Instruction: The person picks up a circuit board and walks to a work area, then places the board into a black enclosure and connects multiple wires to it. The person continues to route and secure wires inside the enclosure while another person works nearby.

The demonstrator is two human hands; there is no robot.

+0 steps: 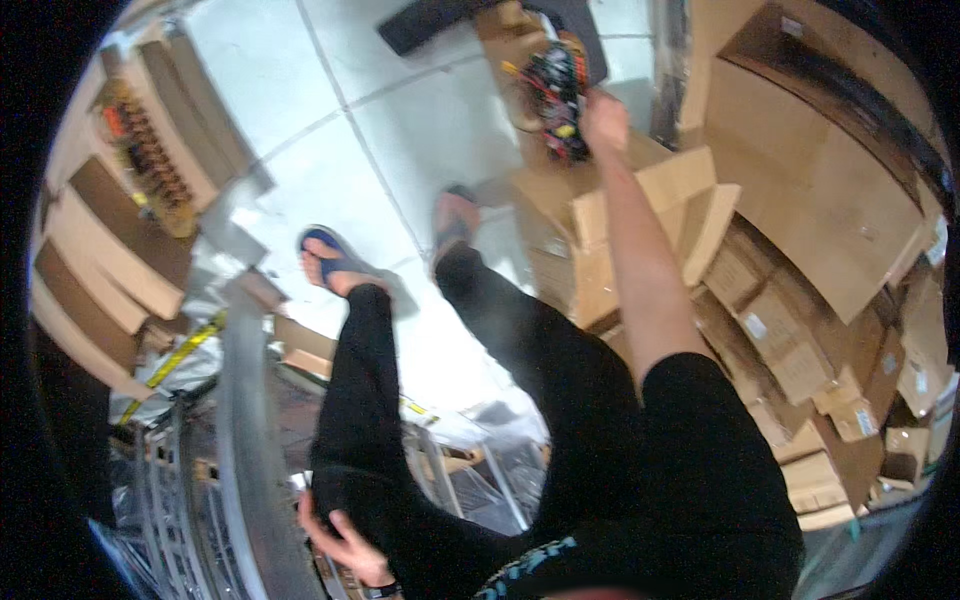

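My right hand (605, 120) is stretched far forward, its fingers closed at the side of a dark bundle with red, yellow and green bits (558, 95). Blur hides what kind of thing the bundle is. It is over a brown cardboard box, whose open flaps (655, 195) spread below my forearm. My left hand (345, 545) is low on the left, beside my black-trousered leg, with fingers apart and nothing in them. Metal rails (250, 450) run close by that hand.
Along the left stand long open cartons (110, 250), one filled with a row of brown and orange pieces (145, 160). Stacked cardboard boxes (790, 345) crowd the right side. My sandalled feet are on pale floor tiles (330, 170). A dark strip (430, 25) lies at the far edge.
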